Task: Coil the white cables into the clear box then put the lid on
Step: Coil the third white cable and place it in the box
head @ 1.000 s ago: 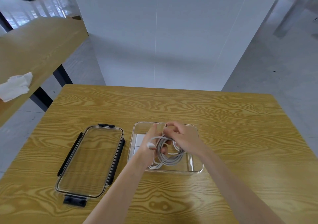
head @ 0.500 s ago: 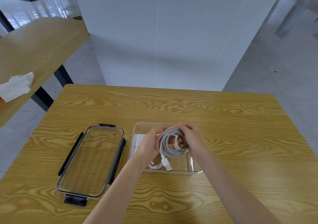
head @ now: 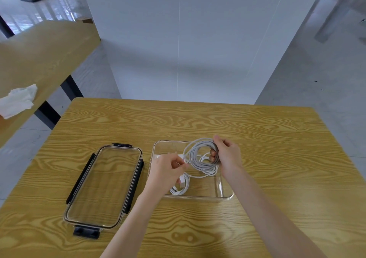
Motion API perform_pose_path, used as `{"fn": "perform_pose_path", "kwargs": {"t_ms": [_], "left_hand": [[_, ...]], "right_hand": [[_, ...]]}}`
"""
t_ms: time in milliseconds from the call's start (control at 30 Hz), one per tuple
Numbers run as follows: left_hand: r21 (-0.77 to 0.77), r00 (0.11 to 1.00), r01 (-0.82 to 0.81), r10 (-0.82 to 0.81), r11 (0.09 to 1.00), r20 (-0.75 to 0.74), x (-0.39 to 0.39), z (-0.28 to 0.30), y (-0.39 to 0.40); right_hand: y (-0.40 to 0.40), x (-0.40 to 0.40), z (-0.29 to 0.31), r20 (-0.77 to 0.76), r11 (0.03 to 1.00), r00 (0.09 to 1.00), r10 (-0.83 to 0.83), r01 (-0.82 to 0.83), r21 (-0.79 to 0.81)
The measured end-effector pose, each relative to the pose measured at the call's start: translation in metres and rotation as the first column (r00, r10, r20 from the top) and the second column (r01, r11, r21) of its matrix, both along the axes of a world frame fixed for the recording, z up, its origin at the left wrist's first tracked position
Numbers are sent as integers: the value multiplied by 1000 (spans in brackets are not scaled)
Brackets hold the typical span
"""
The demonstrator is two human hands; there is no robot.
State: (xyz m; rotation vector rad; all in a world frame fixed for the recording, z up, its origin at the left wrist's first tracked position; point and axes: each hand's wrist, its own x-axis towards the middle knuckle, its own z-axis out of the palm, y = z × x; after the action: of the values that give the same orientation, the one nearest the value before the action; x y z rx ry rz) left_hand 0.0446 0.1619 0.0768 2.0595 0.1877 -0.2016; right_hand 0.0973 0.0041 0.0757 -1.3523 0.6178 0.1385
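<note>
The right hand (head: 227, 155) grips a grey-white coil (head: 200, 156) of cable, fingers curled through the loops and thumb over the top, holding it just above the far half of the clear box (head: 225, 192). The left hand (head: 165, 168) sits over the box's left side, fingertips pinching a loose strand that runs across to the coil. Both forearms reach in from the near edge of the bench (head: 277, 139).

The box stands open near the middle of the bench, a little toward the near edge. Inside it, by the near-left corner, lies a small white cable bundle (head: 181, 186) with its plug showing. A flat white piece (head: 179, 156) lies against the far-left part of the box, partly hidden behind the left hand; what it is I cannot tell. A thin white loop hangs from the held coil down onto the box floor.

The lid (head: 105, 186) lies flat on the bench just left of the box, clear with black latches along its sides and ends, close to the box but not touching it.

Off to the left stands a second wooden bench (head: 39, 49) with a crumpled white cloth (head: 17, 101) on it. A white partition (head: 188, 40) rises behind the far edge.
</note>
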Motion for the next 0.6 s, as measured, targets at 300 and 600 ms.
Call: {"fn": "perform_pose_path", "kwargs": {"t_ms": [300, 600], "left_hand": [[-386, 989, -58, -1, 921, -151, 6, -14, -10], [-361, 978, -86, 10, 929, -207, 14, -32, -39]], "right_hand": [[-8, -3, -2, -89, 945, 996, -4, 33, 325], [-22, -19, -27, -210, 982, 978, 7, 33, 186]]}}
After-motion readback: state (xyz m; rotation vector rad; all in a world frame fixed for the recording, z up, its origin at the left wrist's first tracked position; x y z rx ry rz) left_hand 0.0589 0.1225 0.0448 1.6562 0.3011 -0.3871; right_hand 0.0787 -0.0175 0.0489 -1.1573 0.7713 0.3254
